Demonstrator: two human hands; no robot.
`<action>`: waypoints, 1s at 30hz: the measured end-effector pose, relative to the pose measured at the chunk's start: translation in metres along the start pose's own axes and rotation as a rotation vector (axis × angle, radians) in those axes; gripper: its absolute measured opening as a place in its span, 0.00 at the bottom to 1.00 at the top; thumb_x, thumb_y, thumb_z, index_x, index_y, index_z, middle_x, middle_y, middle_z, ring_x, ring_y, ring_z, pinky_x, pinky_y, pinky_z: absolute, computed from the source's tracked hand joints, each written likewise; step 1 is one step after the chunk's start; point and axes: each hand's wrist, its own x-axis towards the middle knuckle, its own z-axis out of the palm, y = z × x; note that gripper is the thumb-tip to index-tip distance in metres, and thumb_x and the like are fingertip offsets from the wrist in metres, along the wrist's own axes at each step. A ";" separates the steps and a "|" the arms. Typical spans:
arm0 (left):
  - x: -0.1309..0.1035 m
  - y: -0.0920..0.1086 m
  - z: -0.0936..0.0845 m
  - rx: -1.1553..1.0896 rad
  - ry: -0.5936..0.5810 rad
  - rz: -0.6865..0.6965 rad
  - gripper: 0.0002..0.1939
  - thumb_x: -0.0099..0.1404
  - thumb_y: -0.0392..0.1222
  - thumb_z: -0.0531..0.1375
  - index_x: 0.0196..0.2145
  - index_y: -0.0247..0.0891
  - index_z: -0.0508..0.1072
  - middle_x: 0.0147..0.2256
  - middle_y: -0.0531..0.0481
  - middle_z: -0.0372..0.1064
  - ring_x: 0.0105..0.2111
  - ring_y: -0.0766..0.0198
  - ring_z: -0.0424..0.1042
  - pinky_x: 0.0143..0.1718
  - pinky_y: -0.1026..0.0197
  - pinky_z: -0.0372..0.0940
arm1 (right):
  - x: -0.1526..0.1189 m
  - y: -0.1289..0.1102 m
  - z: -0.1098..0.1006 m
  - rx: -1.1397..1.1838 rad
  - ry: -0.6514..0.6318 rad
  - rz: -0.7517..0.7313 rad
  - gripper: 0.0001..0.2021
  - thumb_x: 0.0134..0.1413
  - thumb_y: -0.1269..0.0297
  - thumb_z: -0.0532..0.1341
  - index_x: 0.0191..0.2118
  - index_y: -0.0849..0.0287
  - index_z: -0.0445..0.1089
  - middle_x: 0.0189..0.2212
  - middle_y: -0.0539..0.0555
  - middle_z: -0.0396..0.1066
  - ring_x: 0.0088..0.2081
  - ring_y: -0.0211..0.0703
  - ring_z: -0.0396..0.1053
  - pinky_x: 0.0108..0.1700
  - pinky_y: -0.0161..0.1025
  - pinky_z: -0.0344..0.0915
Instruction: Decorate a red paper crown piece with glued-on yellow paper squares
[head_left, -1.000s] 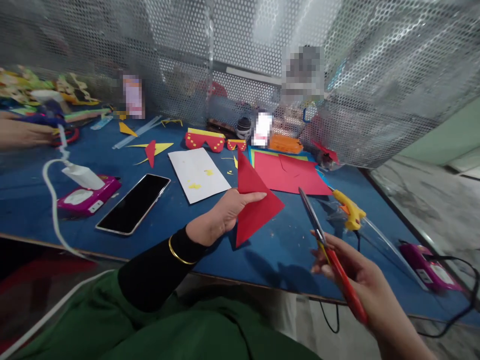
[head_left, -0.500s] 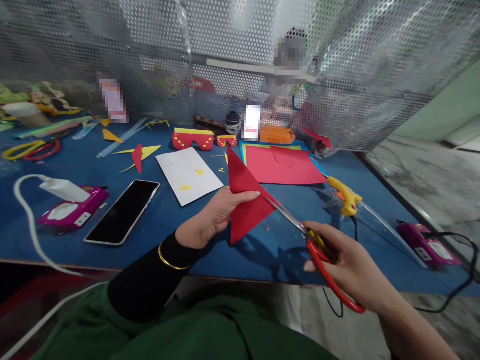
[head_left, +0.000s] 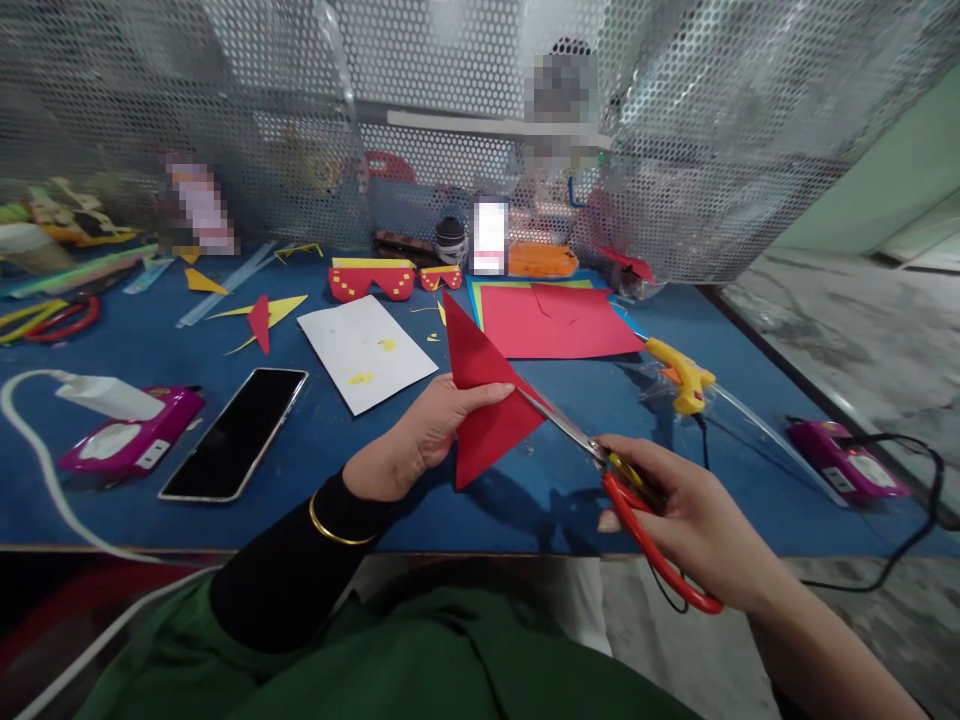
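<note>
My left hand [head_left: 435,425] pinches a red triangular sheet of paper [head_left: 487,440] between the thumb in front and the fingers behind, above the table's near part. The fingers behind the paper are hidden. In my right hand [head_left: 675,510] is a pair of scissors [head_left: 630,500] with red and yellow handles. Its blades point up and to the left and lie at the paper's right edge, close to my left thumb tip. The blades look nearly together.
Red, yellow and blue sheets [head_left: 562,322] lie behind the paper. To the right are a yellow glue gun [head_left: 681,375] and a purple power socket [head_left: 847,465]. On the left lie a white sheet [head_left: 360,345], a phone [head_left: 236,435] and another purple socket [head_left: 135,430]. Red paper glasses [head_left: 371,282] stand farther back.
The scissor blades have moved slightly farther left along the paper, nearer my left thumb. My left hand keeps its hold. The whole view has shifted a little.
</note>
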 end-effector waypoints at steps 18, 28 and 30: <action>-0.001 0.000 0.000 -0.014 -0.012 -0.009 0.12 0.52 0.37 0.75 0.34 0.35 0.80 0.34 0.47 0.81 0.33 0.61 0.79 0.42 0.57 0.73 | 0.000 -0.005 0.002 0.041 0.044 -0.025 0.27 0.43 0.52 0.73 0.52 0.53 0.77 0.44 0.56 0.79 0.42 0.52 0.76 0.41 0.43 0.75; -0.002 0.001 0.001 -0.027 -0.003 -0.018 0.09 0.53 0.36 0.74 0.33 0.36 0.80 0.33 0.48 0.81 0.32 0.61 0.79 0.41 0.58 0.73 | 0.000 -0.003 0.001 0.031 0.033 -0.029 0.28 0.43 0.52 0.73 0.52 0.53 0.76 0.46 0.56 0.78 0.44 0.53 0.76 0.45 0.44 0.74; -0.002 0.001 0.001 -0.015 -0.001 -0.015 0.10 0.53 0.37 0.74 0.33 0.36 0.80 0.34 0.47 0.81 0.32 0.60 0.79 0.41 0.58 0.73 | 0.000 -0.004 0.002 0.034 0.038 -0.016 0.28 0.42 0.52 0.73 0.52 0.53 0.76 0.45 0.56 0.79 0.44 0.53 0.76 0.44 0.44 0.74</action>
